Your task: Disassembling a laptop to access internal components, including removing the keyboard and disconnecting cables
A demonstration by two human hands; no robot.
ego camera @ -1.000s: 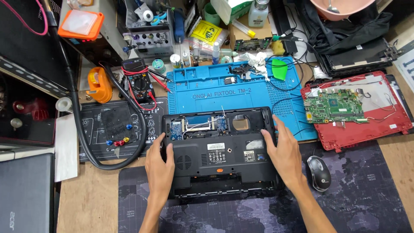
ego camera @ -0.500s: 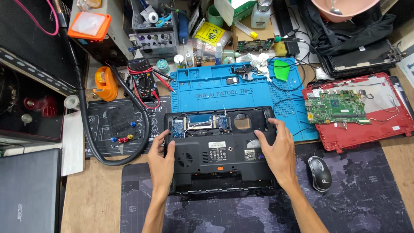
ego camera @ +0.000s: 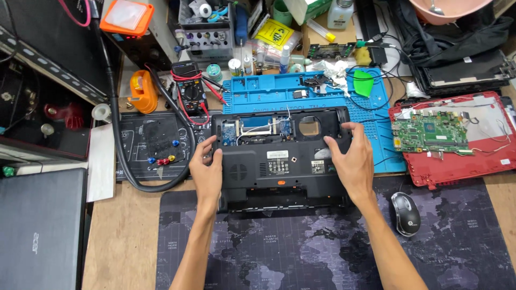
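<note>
Between both hands sits a black laptop base (ego camera: pixel 279 164), underside up, partly opened so the blue board and a round fan hole show along its far edge. Left hand (ego camera: pixel 207 169) clamps the base's left edge, fingers curled over the rim, thumb on the bottom panel. Right hand (ego camera: pixel 352 161) lies flat on the right end of the base, fingers spread and bent over the far-right corner (grasping the edge, not closed around it). Base rests half on a dark world-map desk mat (ego camera: pixel 301 247), half on a blue repair mat (ego camera: pixel 322 88) just beyond the fingers. Right of the right hand, near but apart: a black mouse (ego camera: pixel 406 214) on the desk mat. Further right, a red laptop shell (ego camera: pixel 457 139) with a green circuit board (ego camera: pixel 430 133) lying in it. Left of the left hand, a black hose (ego camera: pixel 121 129) loops over a black pad with coloured knobs. Beyond the left hand: a multimeter (ego camera: pixel 189 92) with red leads and an orange tape measure (ego camera: pixel 141 91). Closed grey laptop (ego camera: pixel 40 231) far left, well apart.
</note>
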